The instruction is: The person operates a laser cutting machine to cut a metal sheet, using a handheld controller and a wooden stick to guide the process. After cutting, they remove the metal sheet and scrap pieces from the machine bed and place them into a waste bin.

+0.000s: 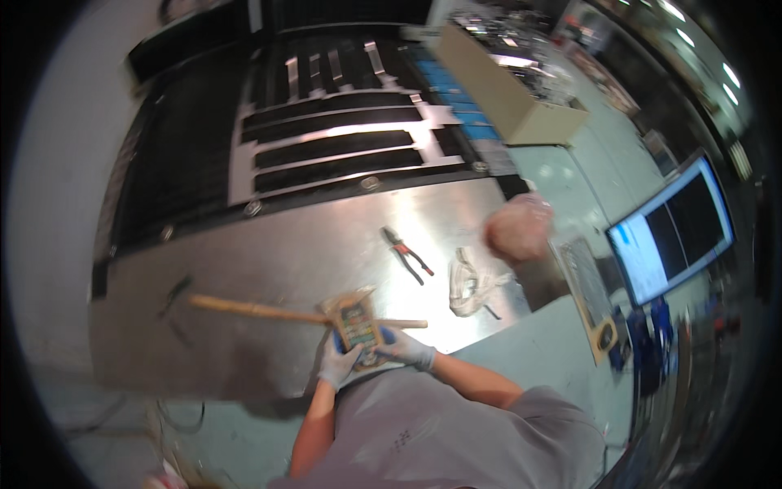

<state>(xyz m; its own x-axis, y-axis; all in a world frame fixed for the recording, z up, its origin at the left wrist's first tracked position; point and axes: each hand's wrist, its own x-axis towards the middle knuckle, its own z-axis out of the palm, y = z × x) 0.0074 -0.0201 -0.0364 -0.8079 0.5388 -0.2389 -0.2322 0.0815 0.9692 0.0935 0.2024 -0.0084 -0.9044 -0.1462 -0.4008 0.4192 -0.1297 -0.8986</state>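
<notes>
Grey shirt, pale gloves
Short sleeves; small dark marking toward six o'clock in view; blue areas on both gloves.

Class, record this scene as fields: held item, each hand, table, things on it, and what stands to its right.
Held item: brown-edged packet
Left hand: gloved, gripping the packet's lower left
Right hand: gloved, gripping its lower right
Table: metal
On it: wooden stick, partly behind the packet; pliers, handles apart; white bundle
To its right: lit screen
</notes>
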